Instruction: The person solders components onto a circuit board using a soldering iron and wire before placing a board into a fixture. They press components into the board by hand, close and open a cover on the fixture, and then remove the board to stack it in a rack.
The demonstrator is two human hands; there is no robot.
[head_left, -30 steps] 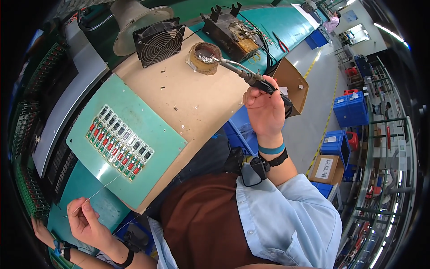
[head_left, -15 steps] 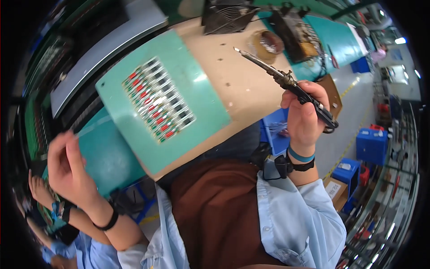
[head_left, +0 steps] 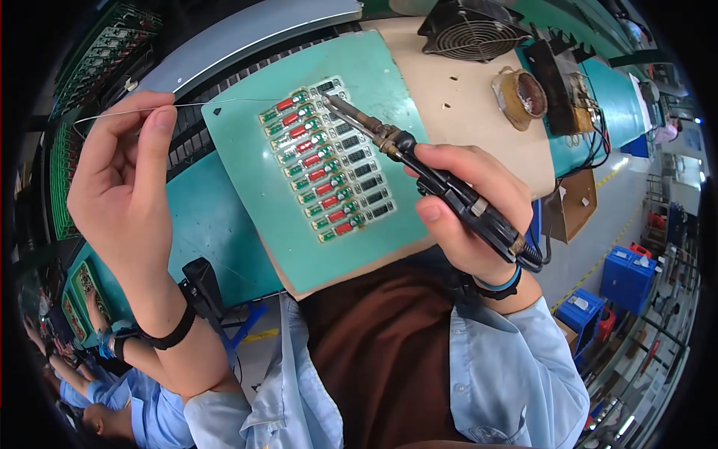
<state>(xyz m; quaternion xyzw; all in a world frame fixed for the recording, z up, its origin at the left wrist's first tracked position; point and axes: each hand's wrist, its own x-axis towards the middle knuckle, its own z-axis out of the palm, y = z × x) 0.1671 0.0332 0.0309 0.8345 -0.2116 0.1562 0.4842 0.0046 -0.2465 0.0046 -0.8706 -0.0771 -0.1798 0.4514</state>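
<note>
My left hand point(head_left: 123, 179) is closed, pinching a thin solder wire point(head_left: 217, 102) between thumb and forefinger. The wire runs right, over the top of a column of small circuit boards point(head_left: 321, 170), each with a red part and a dark part. In my right hand point(head_left: 482, 198), fingers wrap round the black handle of a soldering iron point(head_left: 407, 150). Its tip is at the topmost board, close to the wire's far end; whether they touch I cannot tell. Beneath the boards lies a green sheet point(head_left: 250, 176), tilted on the bench.
Beyond the sheet stand a black fan point(head_left: 475, 37), a brownish round pot point(head_left: 512, 101) and a dark boxy device point(head_left: 557, 86) with cables. A grey rail point(head_left: 247, 49) runs along the back left. A co-worker's blue sleeve point(head_left: 157, 400) is at lower left. Blue bins point(head_left: 628, 277) stand right.
The soldering iron has come down and left onto the top board. My left hand has risen, and the wire it holds now reaches the boards. The view has shifted.
</note>
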